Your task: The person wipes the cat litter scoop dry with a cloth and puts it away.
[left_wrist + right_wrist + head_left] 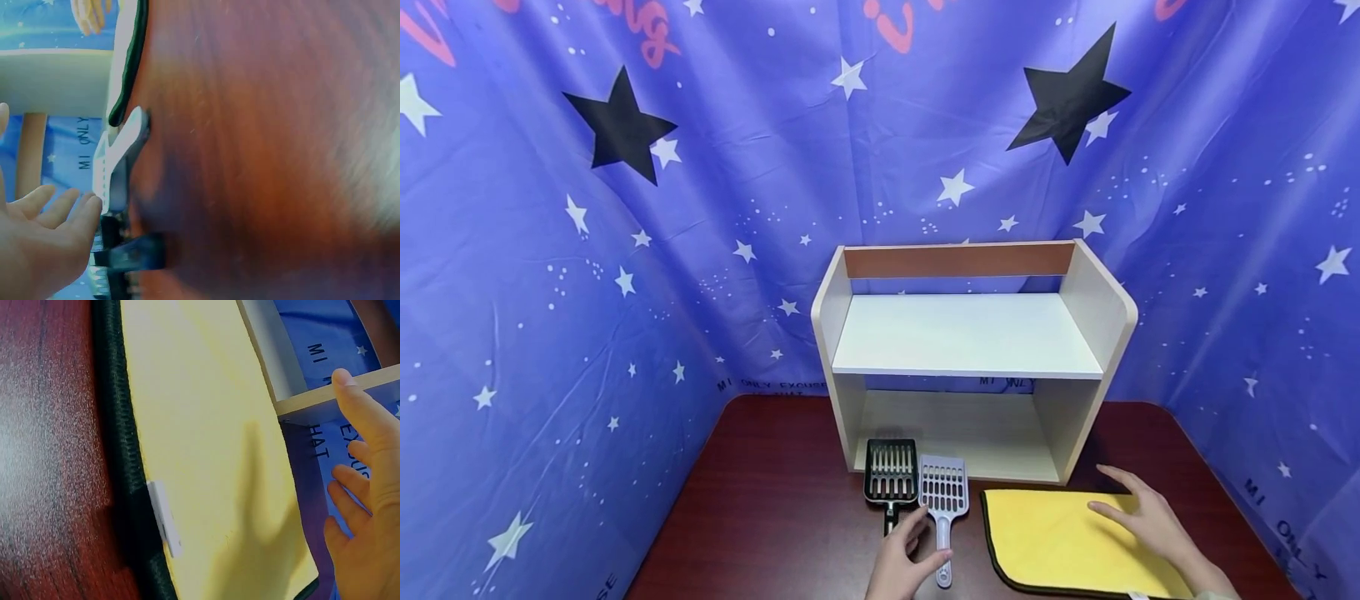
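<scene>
At the frame's centre stands the wooden shelf [970, 358]; lower right, your right hand [1142, 517] lies spread on the yellow cloth [1052, 542], while your left hand [902, 562], fingers relaxed, hovers beside the grey scoop [943, 500] and black scoop [891, 475].

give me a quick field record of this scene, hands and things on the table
left hand: open, by the grey scoop handle, not gripping it
right hand: open, fingers spread over the yellow cloth
black scoop: flat on the table, left of the grey one
shelf: white, two levels, both bare, behind the scoops
backdrop: blue star cloth
</scene>
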### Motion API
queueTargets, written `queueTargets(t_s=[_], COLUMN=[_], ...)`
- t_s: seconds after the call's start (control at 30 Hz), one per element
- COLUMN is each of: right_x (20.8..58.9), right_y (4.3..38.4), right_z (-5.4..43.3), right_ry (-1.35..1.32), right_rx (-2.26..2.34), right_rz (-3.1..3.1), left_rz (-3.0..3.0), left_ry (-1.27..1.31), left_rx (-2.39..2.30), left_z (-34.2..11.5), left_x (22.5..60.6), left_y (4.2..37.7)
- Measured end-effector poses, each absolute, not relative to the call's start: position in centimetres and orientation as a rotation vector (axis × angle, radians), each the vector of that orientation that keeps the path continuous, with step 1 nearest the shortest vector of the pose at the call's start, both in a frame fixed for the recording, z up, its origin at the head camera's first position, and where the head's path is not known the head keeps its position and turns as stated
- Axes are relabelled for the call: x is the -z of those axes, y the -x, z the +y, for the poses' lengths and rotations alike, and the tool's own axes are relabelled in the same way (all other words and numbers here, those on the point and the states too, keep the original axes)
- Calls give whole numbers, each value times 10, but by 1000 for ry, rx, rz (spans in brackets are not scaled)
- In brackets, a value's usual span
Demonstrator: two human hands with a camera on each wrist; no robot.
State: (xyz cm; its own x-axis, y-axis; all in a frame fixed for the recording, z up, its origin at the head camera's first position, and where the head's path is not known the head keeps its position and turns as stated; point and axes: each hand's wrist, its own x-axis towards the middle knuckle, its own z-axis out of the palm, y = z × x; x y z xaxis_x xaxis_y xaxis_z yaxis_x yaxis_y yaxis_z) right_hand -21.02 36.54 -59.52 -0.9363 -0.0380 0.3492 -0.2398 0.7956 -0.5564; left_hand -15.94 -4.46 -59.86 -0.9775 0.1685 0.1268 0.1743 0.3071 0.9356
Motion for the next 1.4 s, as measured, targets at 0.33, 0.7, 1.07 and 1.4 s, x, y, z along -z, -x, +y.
queueTargets(t_s=[0.33,0.7,1.07,1.4], right_x=[601,616,626,630], right_y=[217,217,221,220], right_z=[364,364,362,361], right_ry=[-196,-166,-227,-251], right_rx=[-979,-1087,-1097,-1050], right_rz=[-2649,-2653,-2554,-2495], left_rz=[-2429,-2437,-2453,-2562], left_ry=[197,123,-12,-95], left_rx=[2162,2129,1918,1635], left_z=[-44,-40,-29,-22], left_x=[625,638,632,631], left_y=[157,160,166,168])
